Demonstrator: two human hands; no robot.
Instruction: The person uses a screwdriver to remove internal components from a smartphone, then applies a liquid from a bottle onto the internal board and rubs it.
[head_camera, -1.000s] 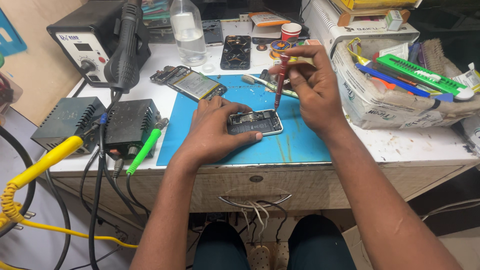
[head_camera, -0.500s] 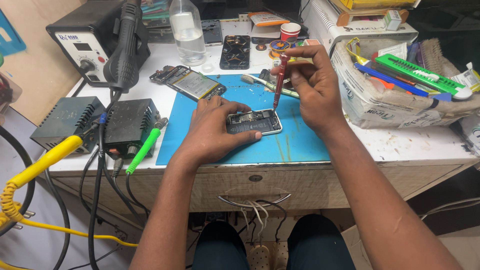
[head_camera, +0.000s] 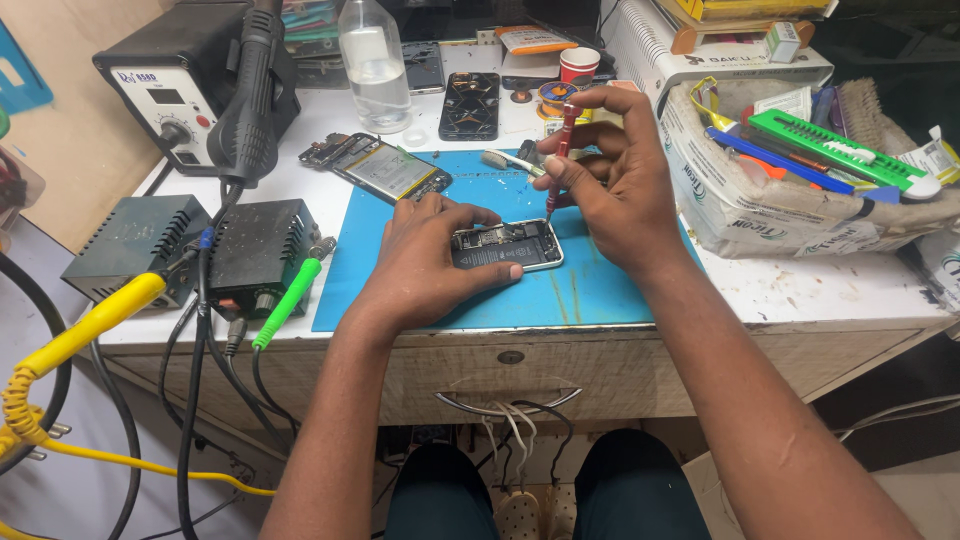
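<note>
While left hand (head_camera: 425, 262) steadies phone (head_camera: 505, 246), screwdriver (head_camera: 558, 160) seemingly touches.

We have a single view — a camera worn on the head, looking steeply down and forward over the workbench (head_camera: 800, 290) from close above. The forearms enter from the bottom edge, the knees show below the drawer (head_camera: 510, 372), and the bench's far clutter meets the top edge — no second view overlaps.
</note>
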